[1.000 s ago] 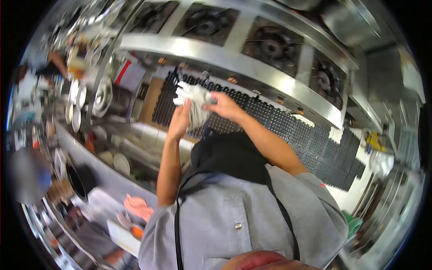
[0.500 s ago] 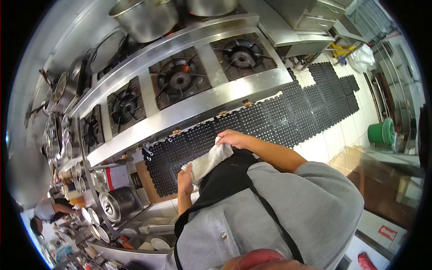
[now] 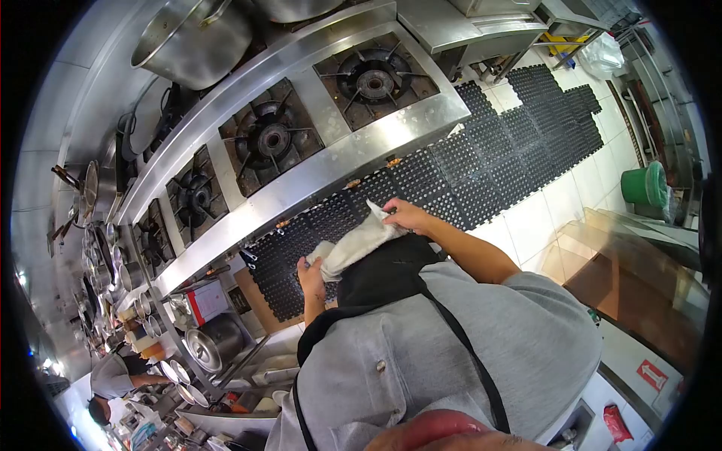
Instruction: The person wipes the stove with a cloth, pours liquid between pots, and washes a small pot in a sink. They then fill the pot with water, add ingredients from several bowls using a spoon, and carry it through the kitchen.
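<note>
A whitish cloth [image 3: 359,244] is stretched between my two hands in front of the black apron [image 3: 380,278]. My left hand [image 3: 310,276] grips its lower left end, with the fingers closed around the bunched fabric. At the upper right end, my right hand [image 3: 407,216] pinches the cloth, and a pointed corner sticks up beside the fingers. The cloth hangs loosely folded, just short of the stove's front edge and above the black floor mat.
A steel stove [image 3: 316,169] with several burners runs along the front, with a large pot [image 3: 197,45] behind it. Black perforated mats [image 3: 481,177] cover the floor. A green bucket [image 3: 644,185] stands at right. Another person [image 3: 116,376] works at lower left among bowls and pans.
Both hands still hold the cloth. My right hand has moved slightly right and up, and a corner of the cloth now points upward. The camera view has shifted, moving the stove left.
</note>
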`<state>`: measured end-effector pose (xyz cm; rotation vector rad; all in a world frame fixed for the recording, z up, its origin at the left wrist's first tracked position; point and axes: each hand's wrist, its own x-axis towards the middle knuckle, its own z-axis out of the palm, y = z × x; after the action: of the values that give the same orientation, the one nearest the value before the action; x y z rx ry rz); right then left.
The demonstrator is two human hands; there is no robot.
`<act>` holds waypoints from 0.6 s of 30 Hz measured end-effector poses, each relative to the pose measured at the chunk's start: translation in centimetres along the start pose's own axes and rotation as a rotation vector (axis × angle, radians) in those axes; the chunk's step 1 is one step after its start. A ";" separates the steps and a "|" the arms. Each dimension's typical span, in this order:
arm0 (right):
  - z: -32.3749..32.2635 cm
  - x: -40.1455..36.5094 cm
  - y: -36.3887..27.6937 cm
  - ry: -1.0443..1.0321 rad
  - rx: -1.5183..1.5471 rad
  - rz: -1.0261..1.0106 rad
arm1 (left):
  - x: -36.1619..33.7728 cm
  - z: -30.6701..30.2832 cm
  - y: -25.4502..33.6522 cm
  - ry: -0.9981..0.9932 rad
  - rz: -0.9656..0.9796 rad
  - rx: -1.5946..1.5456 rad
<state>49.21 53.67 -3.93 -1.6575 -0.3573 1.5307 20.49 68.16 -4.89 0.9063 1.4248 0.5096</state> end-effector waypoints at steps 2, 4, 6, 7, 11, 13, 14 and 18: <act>-0.3 -0.9 0.3 0.012 -0.079 -0.067 | -2.6 1.5 1.8 -0.032 0.033 0.072; -0.8 -1.0 1.6 -0.102 -0.058 -0.016 | -1.6 1.5 1.5 -0.078 0.165 0.226; -1.9 0.2 3.7 -0.099 -0.039 -0.063 | 0.2 1.0 0.4 -0.164 0.157 0.257; -2.0 -0.3 4.4 -0.136 0.064 0.103 | -1.5 0.6 0.9 -0.146 0.144 0.327; -4.2 0.3 2.8 -0.114 -0.138 -0.078 | -2.7 1.1 2.6 -0.077 0.014 0.272; -5.0 -0.5 1.0 0.017 -0.476 -0.404 | -3.7 1.1 3.9 -0.281 0.125 0.572; -5.4 -1.3 -0.2 0.050 -0.636 -0.389 | -4.5 1.3 5.1 -0.379 0.099 0.655; -6.5 -1.6 -2.2 0.016 -1.006 -0.437 | -3.1 0.2 4.0 -0.411 0.609 1.041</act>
<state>55.58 51.43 -1.82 -2.0980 -1.5560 1.0267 21.13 68.05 0.15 2.1708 0.9591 -0.0489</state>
